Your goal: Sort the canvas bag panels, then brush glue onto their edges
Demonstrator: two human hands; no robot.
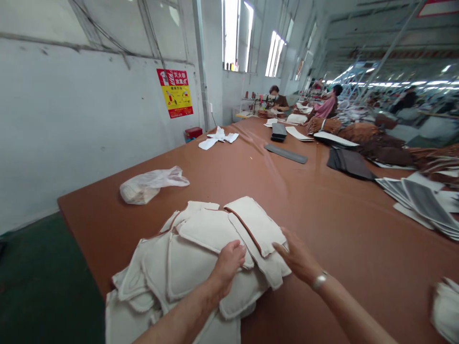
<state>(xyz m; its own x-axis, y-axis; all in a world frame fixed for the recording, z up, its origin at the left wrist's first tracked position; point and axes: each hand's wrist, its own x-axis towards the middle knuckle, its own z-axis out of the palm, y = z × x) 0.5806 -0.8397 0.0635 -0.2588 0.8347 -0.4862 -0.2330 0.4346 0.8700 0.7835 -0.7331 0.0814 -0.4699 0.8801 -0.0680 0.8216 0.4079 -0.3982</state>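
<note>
A loose heap of cream padded fabric pieces [193, 265] with stitched edges lies at the near edge of the table. My left hand [229, 265] is over the heap with its fingers curled and thumb on top; whether cloth is inside them is hidden. At the right side of the heap, my right hand [296, 255] has thumb and fingers around the corner of a cream padded piece [254, 222]. Brown trim runs along that piece's left edge. A narrower cream strip [270, 270] hangs out beneath it.
The brown table [222, 177] carries a clear plastic bag [154, 184], white scraps [218, 137], a dark strip [286, 153] and stacked grey-and-white panels [423, 203] at the right. Another cream bundle [446, 308] sits at the near right. People work beyond the far end.
</note>
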